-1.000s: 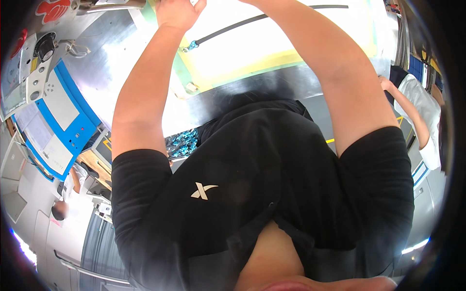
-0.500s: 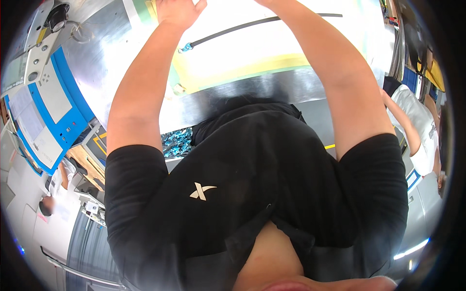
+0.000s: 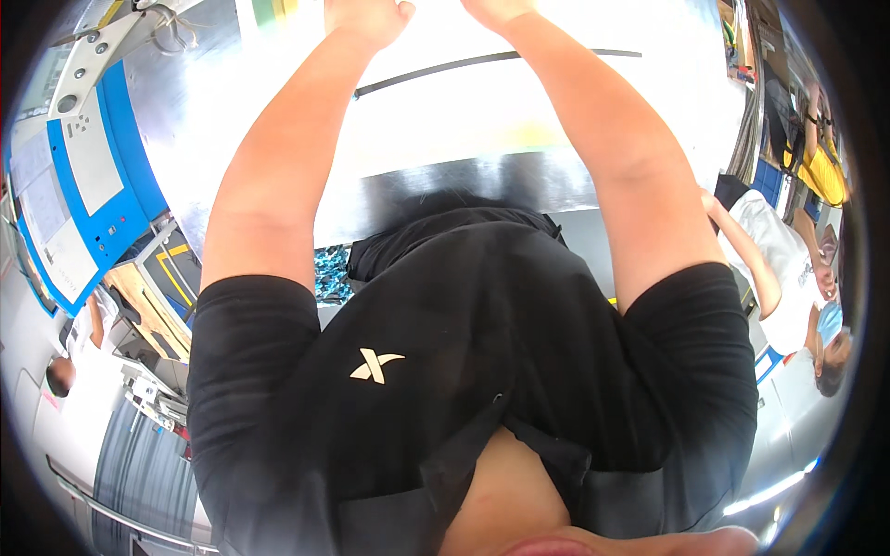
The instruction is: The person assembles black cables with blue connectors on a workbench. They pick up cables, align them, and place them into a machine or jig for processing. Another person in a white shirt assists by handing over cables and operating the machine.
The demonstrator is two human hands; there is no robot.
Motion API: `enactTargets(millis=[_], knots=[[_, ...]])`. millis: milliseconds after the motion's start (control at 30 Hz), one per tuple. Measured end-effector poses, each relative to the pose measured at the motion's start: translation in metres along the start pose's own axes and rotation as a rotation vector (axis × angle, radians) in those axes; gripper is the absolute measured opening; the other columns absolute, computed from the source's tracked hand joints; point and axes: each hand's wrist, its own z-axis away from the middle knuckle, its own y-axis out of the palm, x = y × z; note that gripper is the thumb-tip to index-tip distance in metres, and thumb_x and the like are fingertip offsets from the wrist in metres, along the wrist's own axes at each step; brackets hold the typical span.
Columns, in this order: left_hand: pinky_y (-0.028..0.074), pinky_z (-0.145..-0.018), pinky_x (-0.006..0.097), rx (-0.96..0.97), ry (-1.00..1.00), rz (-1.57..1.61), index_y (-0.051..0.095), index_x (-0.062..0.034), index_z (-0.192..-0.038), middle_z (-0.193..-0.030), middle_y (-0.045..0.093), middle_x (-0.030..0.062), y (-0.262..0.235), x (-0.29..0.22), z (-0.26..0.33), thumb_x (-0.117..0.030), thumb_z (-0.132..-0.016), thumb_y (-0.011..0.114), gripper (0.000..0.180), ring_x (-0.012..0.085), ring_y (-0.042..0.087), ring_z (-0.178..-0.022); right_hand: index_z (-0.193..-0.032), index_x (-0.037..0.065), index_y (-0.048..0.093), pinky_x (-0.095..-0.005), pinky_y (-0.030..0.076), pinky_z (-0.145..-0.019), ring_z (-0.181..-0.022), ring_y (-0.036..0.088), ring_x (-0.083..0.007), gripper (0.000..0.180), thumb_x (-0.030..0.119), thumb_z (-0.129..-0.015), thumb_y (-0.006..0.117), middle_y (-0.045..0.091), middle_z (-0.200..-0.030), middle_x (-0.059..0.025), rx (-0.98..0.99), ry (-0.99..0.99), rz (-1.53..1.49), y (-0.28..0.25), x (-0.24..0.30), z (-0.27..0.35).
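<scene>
Just bodyward of left hand (image 3: 369,20) and right hand (image 3: 501,11), dark strip (image 3: 438,69), cropped fingers (image 3: 405,12), spread and grip unclear

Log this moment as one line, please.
left hand: cropped by top edge, grip unseen | right hand: likewise | dark strip: on bright work surface
</scene>
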Motion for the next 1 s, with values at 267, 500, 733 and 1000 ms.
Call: enactTargets(millis=[267,500,733,1000], knots=[[0.034,-0.119,0.049,0.000,-0.019,0.015,0.049,-0.0085,-0.150,-0.154,0.046,0.0219,-0.001,0.008,0.004,-0.047,-0.091,0.062,0.071,0.0360,0.044,-0.142,-0.139,0.014,0.059,-0.0432,0.057,-0.088,-0.104,0.069,-0.0303,0.042,0.026,-0.098,0.058,0.060,-0.138,-0.0072,0.050,0.104,0.023,-0.017,-0.020,0.009],[0.031,-0.121,0.051,0.099,-0.048,-0.010,0.048,-0.0129,-0.152,-0.158,0.042,0.0229,-0.023,0.007,0.005,-0.052,-0.090,0.063,0.075,0.0362,0.042,-0.145,-0.140,0.011,0.056,-0.0449,0.056,-0.090,-0.106,0.069,-0.0316,0.039,0.016,-0.102,0.049,0.057,-0.142,-0.0104,-0.015,0.077,0.023,0.009,-0.015,0.005],[0.034,-0.120,0.052,0.019,-0.031,0.012,0.053,-0.0111,-0.148,-0.155,0.045,0.0232,-0.011,0.010,0.004,-0.052,-0.089,0.065,0.073,0.0377,0.043,-0.144,-0.139,0.010,0.056,-0.0448,0.057,-0.087,-0.105,0.070,-0.0313,0.039,0.014,-0.101,0.047,0.058,-0.139,-0.0118,0.041,0.036,0.012,0.002,0.003,-0.001],[0.033,-0.120,0.050,0.041,-0.040,0.001,0.055,-0.0076,-0.145,-0.155,0.046,0.0216,-0.016,0.013,0.009,-0.050,-0.088,0.066,0.072,0.0357,0.044,-0.143,-0.138,0.010,0.057,-0.0451,0.057,-0.086,-0.102,0.070,-0.0321,0.039,0.012,-0.100,0.047,0.060,-0.135,-0.0120,0.066,0.014,0.008,0.000,0.013,-0.004]])
